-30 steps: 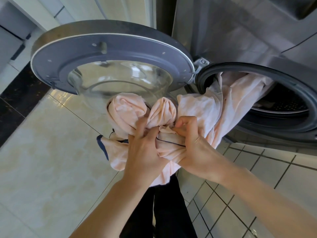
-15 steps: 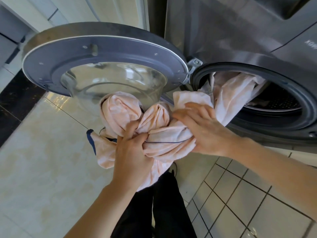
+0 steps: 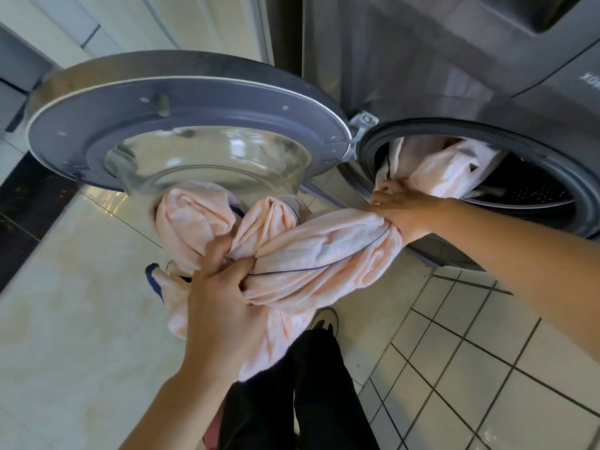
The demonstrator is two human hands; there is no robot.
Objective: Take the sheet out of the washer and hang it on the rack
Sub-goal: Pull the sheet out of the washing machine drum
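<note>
1. Currently, we have the sheet [image 3: 311, 254] partly out of the washer [image 3: 454, 76]: a twisted pink bundle hangs in front of the open door [image 3: 181, 125], and the remainder runs into the drum [image 3: 532, 190] at 2 o'clock.
2. Our left hand [image 3: 224, 297] is closed on the bunched middle of the sheet, fingers wrapped around the gathered folds.
3. Our right hand [image 3: 402, 209] is clamped on the sheet at the drum mouth, just where the fabric crosses the gasket [image 3: 373, 151]. The hands are well apart, with a taut roll of fabric between them.
4. We judge the sheet to be soft, limp and probably damp, hence heavier than it looks and inclined to sag towards the floor [image 3: 81, 303] at 6 o'clock.
5. We judge the twisted sections to be firm enough to grip, and the fabric not slippery.
6. Take hold on thick gathered rolls, not on single loose layers or the dark piping, which could strain.
7. A hand-over-hand draw suits this load; the loose tail below the left hand should be gathered up to keep it off the floor.
8. The rack is not in view.
</note>
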